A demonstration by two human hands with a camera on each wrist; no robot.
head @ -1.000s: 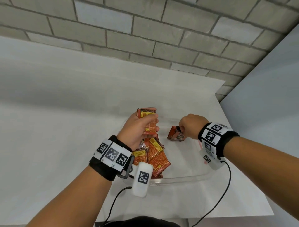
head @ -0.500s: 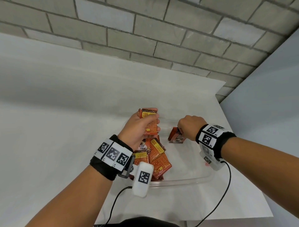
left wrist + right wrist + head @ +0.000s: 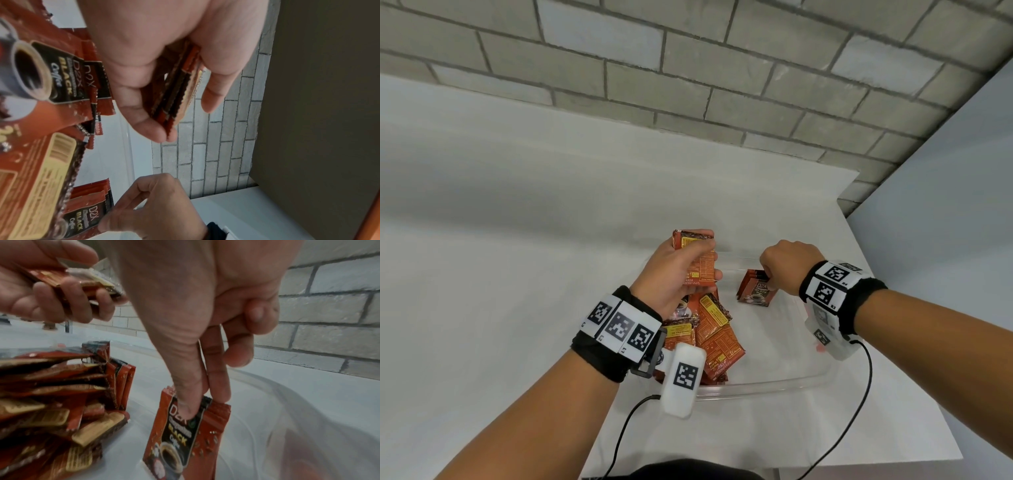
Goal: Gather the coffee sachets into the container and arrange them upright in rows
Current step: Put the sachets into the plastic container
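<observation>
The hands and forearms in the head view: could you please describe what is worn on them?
Both forearms are bare. Each wrist has a black band under white square-code tags, plus a white camera pod trailing a black cable.

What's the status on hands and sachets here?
Left hand grips a sachet stack. Right hand pinches the upright sachets in the container. Loose pile unsorted; nothing blocking.

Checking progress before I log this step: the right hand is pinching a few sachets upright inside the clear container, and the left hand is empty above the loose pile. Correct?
Not quite. The left hand is not empty: it grips a small stack of sachets, as the left wrist view shows. The rest holds: the right hand pinches upright sachets inside the clear container, beside the loose pile.
</observation>
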